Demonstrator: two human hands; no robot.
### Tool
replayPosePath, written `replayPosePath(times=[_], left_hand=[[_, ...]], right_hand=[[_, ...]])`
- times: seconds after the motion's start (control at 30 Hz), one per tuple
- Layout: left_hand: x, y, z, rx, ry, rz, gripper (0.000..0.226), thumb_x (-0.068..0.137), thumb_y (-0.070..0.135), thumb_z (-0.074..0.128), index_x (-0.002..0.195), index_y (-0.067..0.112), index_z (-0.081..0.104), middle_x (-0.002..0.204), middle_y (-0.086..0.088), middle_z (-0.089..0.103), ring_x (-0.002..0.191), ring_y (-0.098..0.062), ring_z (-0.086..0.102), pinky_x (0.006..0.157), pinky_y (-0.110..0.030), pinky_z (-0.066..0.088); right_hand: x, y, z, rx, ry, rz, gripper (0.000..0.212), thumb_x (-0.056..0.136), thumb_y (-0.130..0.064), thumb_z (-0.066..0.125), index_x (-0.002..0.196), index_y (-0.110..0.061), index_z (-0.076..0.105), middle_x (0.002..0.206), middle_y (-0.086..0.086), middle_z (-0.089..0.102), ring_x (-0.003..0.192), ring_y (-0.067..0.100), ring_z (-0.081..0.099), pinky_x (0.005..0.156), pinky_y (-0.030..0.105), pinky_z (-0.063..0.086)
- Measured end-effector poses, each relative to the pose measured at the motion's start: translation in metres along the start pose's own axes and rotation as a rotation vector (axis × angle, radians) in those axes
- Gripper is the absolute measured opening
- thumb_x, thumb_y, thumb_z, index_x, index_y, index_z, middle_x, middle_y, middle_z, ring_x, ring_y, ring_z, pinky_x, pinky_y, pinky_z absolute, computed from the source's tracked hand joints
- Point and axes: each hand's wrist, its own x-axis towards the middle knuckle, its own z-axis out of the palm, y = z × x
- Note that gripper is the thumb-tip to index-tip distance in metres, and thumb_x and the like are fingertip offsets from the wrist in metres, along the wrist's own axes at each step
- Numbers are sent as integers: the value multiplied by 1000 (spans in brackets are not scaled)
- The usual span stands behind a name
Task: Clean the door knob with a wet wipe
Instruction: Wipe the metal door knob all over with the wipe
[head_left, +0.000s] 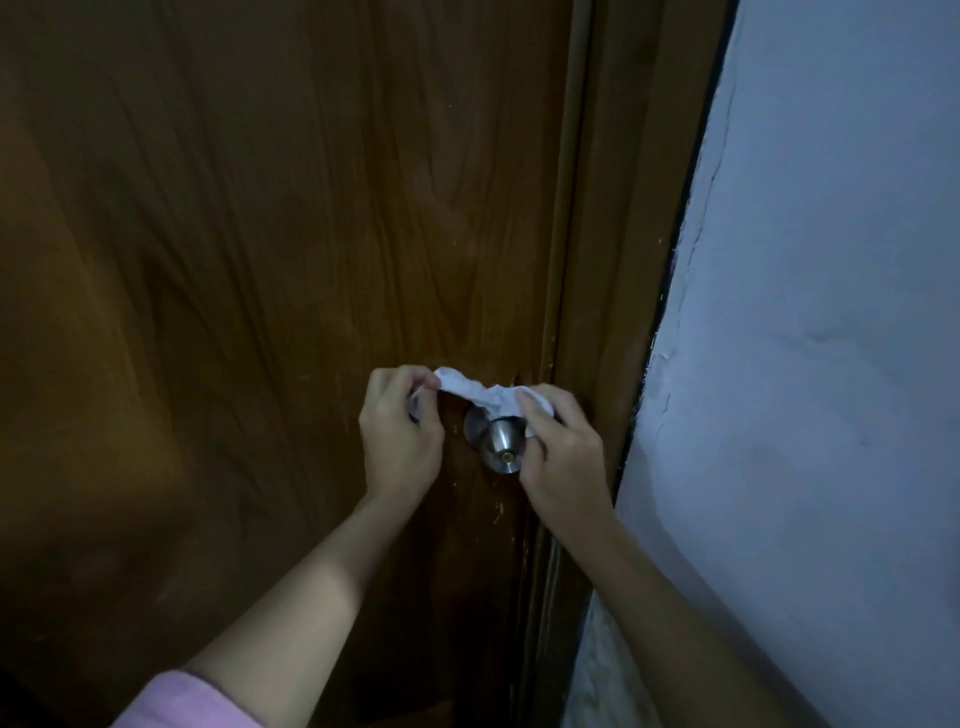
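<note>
Wipe (485, 397): limp, damp, draped over the knob (500, 447) at twelve o'clock. My left hand (400, 431) and right hand (558, 447) each pinch one end; I judge the ends hold best.

Dim hallway corner, pretty dark overall

Brown wood-grain door (260, 260) fills most of the view, matching door frame (613, 260) beside it, rough bluish-white wall (831, 364) on the right with cracked paint along its edge.

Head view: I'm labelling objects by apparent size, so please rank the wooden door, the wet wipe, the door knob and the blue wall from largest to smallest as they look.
1. wooden door
2. blue wall
3. wet wipe and door knob: similar, and hands partly cover the wipe, so unranked.
</note>
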Motion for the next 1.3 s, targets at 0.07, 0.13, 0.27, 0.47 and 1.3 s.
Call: replayPosePath(times=[0.07,0.13,0.27,0.47,1.3], left_hand=[[-5,-5,1,-2,-59,25,13,86,1,55,89,7,66,91,-2,54,75,3,50,67,-7,42],[-11,-10,2,-6,-94,19,14,86,1,55,91,6,67,91,0,53,74,4,50,67,-4,42],[-17,-16,4,-5,-147,42,13,86,3,57,91,7,68,90,3,52,74,3,51,66,-4,42],[-19,-13,7,-23,-218,85,14,85,3,57,93,6,68,89,3,51,76,2,52,66,-5,43],[-19,-11,0,-68,-66,28,18,89,3,51,97,8,66,93,0,51,77,0,52,67,-4,41]], right_hand=[[-3,2,9,-28,-218,-5,45,89,-21,32,125,0,49,127,18,52,116,28,50,94,30,45],[-6,4,15,-43,-281,9,50,91,-34,30,132,-7,40,136,11,43,122,23,41,95,25,36],[-5,3,19,87,-293,253,50,94,-38,34,136,-12,29,139,9,31,119,19,41,95,33,43],[-5,-11,21,106,-320,480,50,94,-36,39,136,-10,29,134,5,28,99,11,41,80,26,38],[-2,-7,-26,63,182,326,16,83,1,58,93,-3,70,79,7,62,65,16,58,56,12,44]])
